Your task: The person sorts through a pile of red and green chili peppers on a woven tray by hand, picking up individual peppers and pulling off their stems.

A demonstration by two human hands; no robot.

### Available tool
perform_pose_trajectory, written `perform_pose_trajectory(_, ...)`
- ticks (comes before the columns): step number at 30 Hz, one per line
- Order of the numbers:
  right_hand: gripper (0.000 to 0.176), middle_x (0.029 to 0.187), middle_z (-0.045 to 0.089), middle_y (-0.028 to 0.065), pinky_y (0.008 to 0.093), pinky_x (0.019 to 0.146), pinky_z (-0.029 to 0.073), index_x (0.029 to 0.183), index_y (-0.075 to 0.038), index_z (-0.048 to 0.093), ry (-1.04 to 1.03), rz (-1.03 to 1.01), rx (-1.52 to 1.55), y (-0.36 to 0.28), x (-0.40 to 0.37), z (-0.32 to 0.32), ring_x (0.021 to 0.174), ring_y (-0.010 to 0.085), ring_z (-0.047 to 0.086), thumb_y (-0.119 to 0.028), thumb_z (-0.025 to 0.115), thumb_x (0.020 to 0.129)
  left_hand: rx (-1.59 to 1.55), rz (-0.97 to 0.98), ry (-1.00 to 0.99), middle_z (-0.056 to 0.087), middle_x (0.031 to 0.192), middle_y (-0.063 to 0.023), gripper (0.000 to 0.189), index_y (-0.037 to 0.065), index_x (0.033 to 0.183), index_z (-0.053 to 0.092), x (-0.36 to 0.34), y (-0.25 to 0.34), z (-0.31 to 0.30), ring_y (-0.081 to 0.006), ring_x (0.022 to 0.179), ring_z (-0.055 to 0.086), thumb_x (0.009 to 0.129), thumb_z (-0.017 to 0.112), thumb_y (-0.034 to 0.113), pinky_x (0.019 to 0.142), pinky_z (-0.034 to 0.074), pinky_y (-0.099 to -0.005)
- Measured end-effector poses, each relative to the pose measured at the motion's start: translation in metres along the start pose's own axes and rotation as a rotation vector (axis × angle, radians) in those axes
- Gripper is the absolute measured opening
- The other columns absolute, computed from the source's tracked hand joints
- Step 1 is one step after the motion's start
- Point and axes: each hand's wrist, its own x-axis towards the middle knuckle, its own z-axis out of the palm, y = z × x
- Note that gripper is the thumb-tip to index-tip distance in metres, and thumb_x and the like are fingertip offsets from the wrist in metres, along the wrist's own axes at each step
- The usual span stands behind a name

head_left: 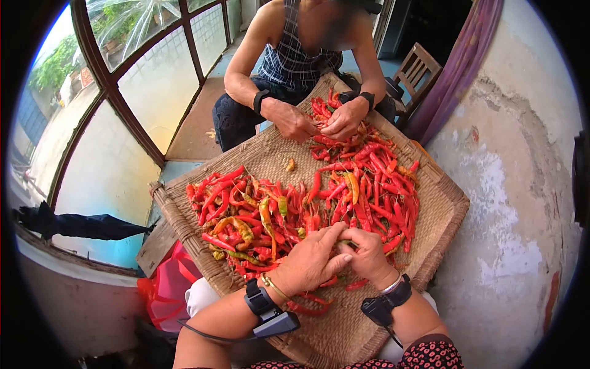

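Note:
My left hand (312, 258) and my right hand (367, 253) meet over the near side of a woven tray (258, 154). The fingertips of both are pinched together around a small greenish piece (348, 244), which looks like part of a chili pepper; the fingers hide most of it. Just beyond my hands lie two merging heaps of red chili peppers (384, 190), with a few yellow and green chili peppers (266, 218) among those on the left. Some red chili peppers (310, 307) rest under my wrists.
Across the tray sits another person (301, 61), both hands at the far end of the heap. A pink-red bag (175, 286) and a dark folded umbrella (92, 226) are on the left. A wooden chair (418, 77) stands behind, and a worn wall (498, 184) rises on the right.

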Motion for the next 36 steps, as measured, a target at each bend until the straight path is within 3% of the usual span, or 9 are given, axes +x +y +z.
perform_pose_trajectory(2, 0.011, 0.076, 0.064, 0.0090, 0.0276, 0.061, 0.049, 0.088, -0.001, 0.061, 0.051, 0.187, 0.153, 0.001, 0.001, -0.011, 0.067, 0.0156, 0.063, -0.003, 0.061, 0.078, 0.255, -0.005, 0.082, 0.056, 0.099, -0.0199, 0.056, 0.000, 0.124, 0.041, -0.001, -0.001, -0.001, -0.0361, 0.091, 0.054, 0.085, 0.057, 0.036, 0.077, 0.047, -0.0421)
perform_pose_trajectory(6, 0.010, 0.073, 0.061, 0.0025, 0.0191, 0.053, 0.044, 0.093, 0.000, 0.061, 0.139, 0.481, 0.249, 0.006, 0.005, -0.033, 0.061, 0.0045, 0.055, -0.004, 0.055, 0.085, 0.495, -0.186, -0.092, 0.061, 0.089, -0.0135, 0.046, 0.002, 0.110, 0.052, 0.000, -0.005, -0.007, -0.0296, 0.089, 0.058, 0.079, 0.062, 0.033, 0.070, 0.050, -0.0391)
perform_pose_trajectory(8, 0.018, 0.077, 0.061, 0.0046, 0.0201, 0.056, 0.046, 0.103, 0.000, 0.057, 0.197, 0.451, 0.411, 0.021, 0.009, -0.033, 0.063, 0.0067, 0.056, -0.006, 0.055, 0.086, 0.553, -0.175, -0.133, 0.061, 0.089, -0.0127, 0.044, 0.002, 0.108, 0.053, -0.001, -0.006, -0.008, -0.0290, 0.090, 0.058, 0.078, 0.063, 0.032, 0.070, 0.050, -0.0386)
perform_pose_trajectory(10, 0.046, 0.092, 0.061, 0.0096, 0.0238, 0.067, 0.049, 0.128, 0.001, 0.043, 0.310, 0.307, 0.791, 0.013, 0.018, -0.029, 0.075, 0.0118, 0.060, -0.011, 0.059, 0.087, 0.608, -0.163, -0.178, 0.060, 0.089, -0.0118, 0.042, 0.002, 0.105, 0.054, -0.003, -0.007, -0.005, -0.0285, 0.090, 0.057, 0.078, 0.063, 0.031, 0.070, 0.050, -0.0380)
perform_pose_trajectory(13, 0.058, 0.102, 0.057, 0.0118, 0.0267, 0.072, 0.050, 0.135, 0.000, 0.033, 0.299, 0.250, 0.895, 0.008, 0.025, -0.023, 0.082, 0.0147, 0.060, -0.012, 0.060, 0.086, 0.652, -0.096, -0.180, 0.058, 0.091, -0.0108, 0.035, 0.003, 0.099, 0.057, -0.005, -0.011, 0.002, -0.0279, 0.090, 0.056, 0.076, 0.064, 0.028, 0.070, 0.050, -0.0374)
perform_pose_trajectory(18, 0.026, 0.101, 0.058, 0.0075, 0.0235, 0.072, 0.049, 0.107, 0.005, 0.056, 0.065, 0.313, 0.298, 0.028, 0.014, -0.018, 0.082, 0.0119, 0.060, -0.003, 0.059, 0.083, 0.695, -0.049, -0.271, 0.054, 0.092, -0.0114, 0.017, 0.005, 0.087, 0.060, -0.005, -0.018, 0.004, -0.0278, 0.089, 0.056, 0.075, 0.060, 0.018, 0.067, 0.051, -0.0367)
perform_pose_trajectory(25, 0.024, 0.089, 0.062, 0.0071, 0.0243, 0.066, 0.049, 0.104, 0.000, 0.061, -0.279, 0.169, 0.009, 0.010, 0.008, -0.009, 0.076, 0.0118, 0.061, -0.004, 0.061, 0.080, 0.670, 0.028, -0.204, 0.055, 0.084, -0.0092, 0.011, 0.005, 0.080, 0.061, -0.002, -0.020, 0.002, -0.0263, 0.082, 0.058, 0.075, 0.056, 0.014, 0.064, 0.051, -0.0357)
perform_pose_trajectory(29, 0.026, 0.086, 0.063, 0.0127, 0.0320, 0.070, 0.049, 0.101, 0.000, 0.060, -0.297, 0.044, 0.010, 0.021, 0.004, -0.004, 0.079, 0.0225, 0.063, -0.014, 0.064, 0.079, 0.535, 0.121, -0.009, 0.056, 0.078, -0.0094, 0.011, 0.004, 0.079, 0.059, 0.001, -0.022, 0.002, -0.0256, 0.078, 0.058, 0.072, 0.059, 0.013, 0.063, 0.050, -0.0360)
perform_pose_trajectory(36, 0.025, 0.082, 0.061, 0.0059, 0.0273, 0.068, 0.048, 0.098, -0.001, 0.060, -0.310, 0.356, 0.334, 0.004, 0.003, -0.011, 0.076, 0.0126, 0.060, -0.018, 0.067, 0.080, -0.026, -0.077, 0.097, 0.061, 0.072, -0.0105, 0.012, 0.001, 0.082, 0.060, 0.004, -0.012, -0.005, -0.0252, 0.067, 0.061, 0.078, 0.061, 0.012, 0.062, 0.049, -0.0335)
